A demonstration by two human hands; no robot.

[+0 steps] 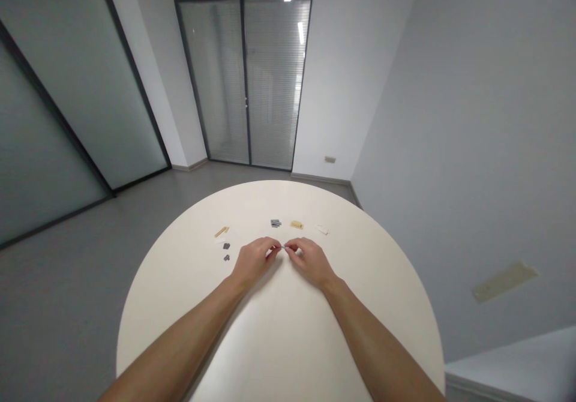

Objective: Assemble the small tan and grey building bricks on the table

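Observation:
Over the middle of the table, my left hand and my right hand meet fingertip to fingertip. Pinched between them is a small light-grey piece, mostly covered by the fingers and too small to make out. Both hands are closed on it, one at each end. Just beyond the hands lie a little pile of grey pieces and a tan group of small parts. Left of my left hand are two small dark-grey clusters.
Tan strips lie at the table's left, beside a faint white piece. More white pieces rest at the right. The round white table has a wall close on its right; glass doors stand beyond.

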